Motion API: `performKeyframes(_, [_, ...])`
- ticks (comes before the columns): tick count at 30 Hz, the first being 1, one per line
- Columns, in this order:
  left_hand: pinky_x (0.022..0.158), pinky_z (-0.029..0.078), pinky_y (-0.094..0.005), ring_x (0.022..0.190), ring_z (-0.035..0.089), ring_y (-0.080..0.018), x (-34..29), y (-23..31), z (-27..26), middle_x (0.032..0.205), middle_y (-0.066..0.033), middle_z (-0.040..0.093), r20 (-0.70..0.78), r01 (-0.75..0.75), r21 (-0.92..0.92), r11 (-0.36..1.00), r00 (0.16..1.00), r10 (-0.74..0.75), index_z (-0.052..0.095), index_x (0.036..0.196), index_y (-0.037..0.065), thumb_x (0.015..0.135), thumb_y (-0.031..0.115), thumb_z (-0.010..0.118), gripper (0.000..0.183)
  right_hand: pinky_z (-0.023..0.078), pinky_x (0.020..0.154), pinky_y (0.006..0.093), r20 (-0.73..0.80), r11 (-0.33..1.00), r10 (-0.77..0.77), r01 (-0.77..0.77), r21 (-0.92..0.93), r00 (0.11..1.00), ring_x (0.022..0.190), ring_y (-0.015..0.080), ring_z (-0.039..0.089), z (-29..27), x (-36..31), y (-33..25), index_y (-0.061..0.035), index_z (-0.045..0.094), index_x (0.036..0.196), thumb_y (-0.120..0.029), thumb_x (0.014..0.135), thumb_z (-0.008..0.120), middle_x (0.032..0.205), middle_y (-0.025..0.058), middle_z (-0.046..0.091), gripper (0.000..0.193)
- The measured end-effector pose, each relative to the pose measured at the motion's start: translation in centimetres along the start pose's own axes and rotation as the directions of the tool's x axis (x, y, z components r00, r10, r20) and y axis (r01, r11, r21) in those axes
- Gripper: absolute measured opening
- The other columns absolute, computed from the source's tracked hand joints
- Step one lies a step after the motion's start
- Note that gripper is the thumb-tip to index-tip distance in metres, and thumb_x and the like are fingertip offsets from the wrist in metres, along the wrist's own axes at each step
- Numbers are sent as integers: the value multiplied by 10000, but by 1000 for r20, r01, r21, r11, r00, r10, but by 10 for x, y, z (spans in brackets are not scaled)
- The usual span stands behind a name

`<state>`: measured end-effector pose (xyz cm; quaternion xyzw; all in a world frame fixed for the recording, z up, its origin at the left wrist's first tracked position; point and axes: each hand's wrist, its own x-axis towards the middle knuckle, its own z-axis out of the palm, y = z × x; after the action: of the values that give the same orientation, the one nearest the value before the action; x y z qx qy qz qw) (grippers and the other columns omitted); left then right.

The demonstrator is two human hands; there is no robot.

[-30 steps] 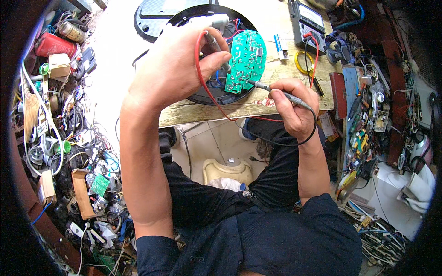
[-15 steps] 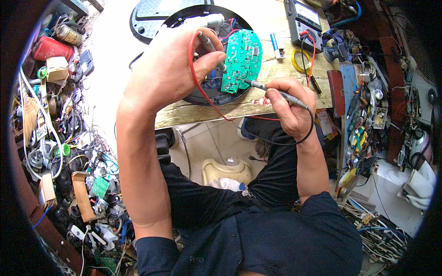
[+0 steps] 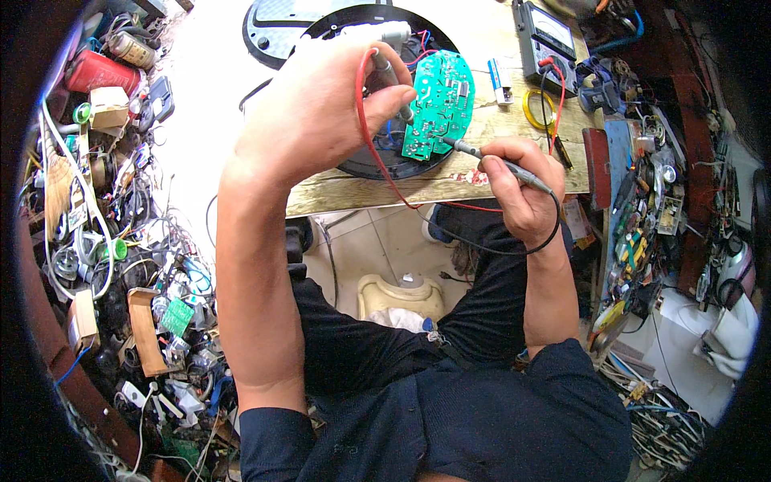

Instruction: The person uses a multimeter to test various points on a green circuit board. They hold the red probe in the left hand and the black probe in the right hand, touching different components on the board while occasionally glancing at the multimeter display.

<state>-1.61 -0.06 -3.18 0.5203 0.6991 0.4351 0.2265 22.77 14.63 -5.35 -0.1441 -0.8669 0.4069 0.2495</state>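
My left hand (image 3: 325, 112) is closed on a grey test probe (image 3: 389, 76) with a red lead, its tip down at the left edge of a green circuit board (image 3: 440, 100). In my right hand (image 3: 524, 186) is a second grey test probe (image 3: 474, 151) with a black lead, its tip at the board's lower part. The board rests tilted on an open round black housing (image 3: 353, 165), with red and blue wires running beside it. Both leads go to an analog multimeter (image 3: 546, 40) at the back right. Whether the tips touch the board's solder points is too small to tell.
A grey lid (image 3: 277, 32) lies behind the housing on the wooden table (image 3: 337, 195). A small blue-and-white box (image 3: 499, 80) and a yellow wire coil (image 3: 536, 108) lie right of the board. Heaps of parts and cables flank both sides; a cream stool (image 3: 401, 297) stands below.
The whole view has shifted, so everything sits slightly further right. Both hands keep their probes at about the same places on the board.
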Motion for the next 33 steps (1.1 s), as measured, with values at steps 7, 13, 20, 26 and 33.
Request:
performKeyframes(7, [646, 485, -252, 719, 591, -59, -1, -6, 3, 773, 7, 654, -17, -35, -25, 999, 999, 34, 710, 1025, 24, 985, 174, 726, 156, 494, 601, 313, -6, 1000, -3, 3, 1, 1000, 636, 178, 629, 1, -1, 2, -4, 682, 1026, -7, 910, 700, 785, 94, 680, 117])
performKeyframes(13, [617, 459, -252, 698, 561, -50, -1, 1, 0, 766, 7, 647, 13, 7, -1, 1000, 1000, -7, 707, 1018, 10, 979, 194, 736, 191, 491, 599, 313, 1, 1000, -12, 12, -22, 1000, 632, 176, 623, -1, -2, 2, -6, 682, 1020, -13, 914, 699, 798, 97, 675, 107])
performKeyframes(20, [738, 578, -423, 802, 729, -346, 0, 0, 0, 866, -184, 734, 1, 34, 17, 999, 999, -34, 717, 1023, 28, 934, 228, 737, 220, 488, 595, 310, -3, 999, -12, 12, -34, 1000, 631, 170, 624, 0, -2, 2, -8, 682, 1019, -17, 921, 698, 801, 96, 679, 99])
performKeyframes(26, [740, 577, -432, 806, 724, -360, 1, -2, 1, 862, -188, 728, -5, 23, 37, 999, 1000, -23, 721, 1022, 34, 931, 250, 735, 234, 486, 592, 310, 0, 999, -8, 8, -35, 1000, 627, 173, 625, 0, -2, 2, -11, 680, 1022, -23, 926, 701, 799, 97, 680, 99])
performKeyframes(33, [741, 583, -427, 812, 736, -350, 2, -6, 3, 870, -193, 737, -13, 9, -8, 1000, 1000, -9, 723, 1025, 22, 930, 235, 735, 233, 489, 602, 317, 8, 999, -26, 26, -41, 1000, 639, 183, 628, -1, 0, 1, -14, 678, 1014, -20, 920, 701, 800, 96, 678, 97])
